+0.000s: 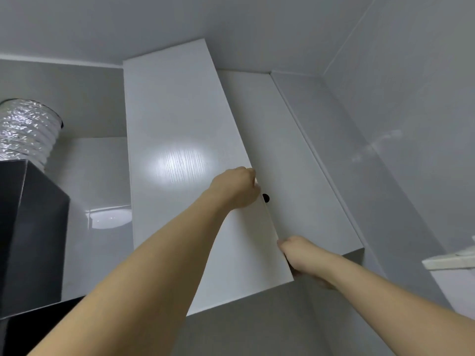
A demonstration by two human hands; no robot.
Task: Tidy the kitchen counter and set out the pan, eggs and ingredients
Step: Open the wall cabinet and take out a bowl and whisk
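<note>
— Where are the hands?

— Both on the white cabinet door (185, 155). The left hand (237, 187) curls its fingers over the door's free edge, just above a black knob (265, 198).

— And the right hand (303, 255)?

— It grips the door's lower corner (fingertips hidden behind it, so their spread I cannot tell). Right of both sets of fingers lies the neighbouring door (295, 176); left, well apart, the black hood (30, 235).

Head view tilts steeply upward — close under a white wall cabinet (180, 150), near the ceiling.
</note>
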